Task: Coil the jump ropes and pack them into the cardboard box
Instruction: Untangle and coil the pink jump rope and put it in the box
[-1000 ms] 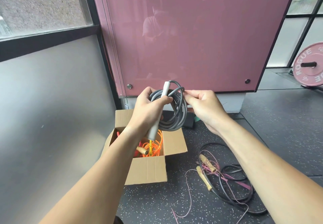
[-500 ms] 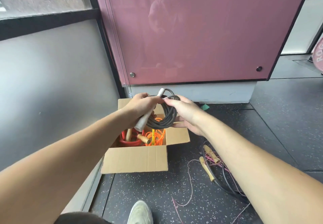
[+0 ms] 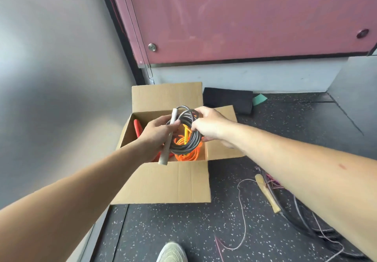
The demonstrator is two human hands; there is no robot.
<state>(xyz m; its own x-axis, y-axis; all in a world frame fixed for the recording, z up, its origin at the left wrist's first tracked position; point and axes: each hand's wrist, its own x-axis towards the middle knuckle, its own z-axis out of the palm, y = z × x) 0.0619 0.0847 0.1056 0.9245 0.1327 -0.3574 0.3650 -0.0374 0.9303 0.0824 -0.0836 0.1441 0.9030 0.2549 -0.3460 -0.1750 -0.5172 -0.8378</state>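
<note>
shoe (image 3: 172,251): pale, at the bottom edge of my feed, on the dark speckled floor (image 3: 183,227).
loose ropes: uncoiled on the floor right of the box. I count a black rope (image 3: 302,221), a thin pink cord (image 3: 242,221) and a wooden handle (image 3: 267,193). The right forearm (image 3: 306,180) blocks part of the heap.
cardboard box (image 3: 163,184): open, flaps spread, on the floor next to the grey wall (image 3: 61,78) at left. The near flap hangs down toward me.
left hand (image 3: 157,135): fingers wrapped round the pale grey handle (image 3: 168,141). The handle is tilted, with its lower end over the box's near edge.
grey rope (image 3: 187,139): coiled into a ring and held between both hands above the box opening. I can't tell if it touches what's inside.
right hand (image 3: 210,125): fingers curled over the coil's right side, pinching the loops together.
box contents: orange rope (image 3: 187,155) coiled at the right, yellow handle (image 3: 186,135) showing through the grey ring, red rope (image 3: 137,128) by the left wall.
black pad (image 3: 227,99): on the floor behind the right flap, with a teal scrap (image 3: 259,99) just beside its right end.
pink panel (image 3: 244,16): glossy, farthest back, with a round metal fixing (image 3: 152,47) near its lower left corner.
</note>
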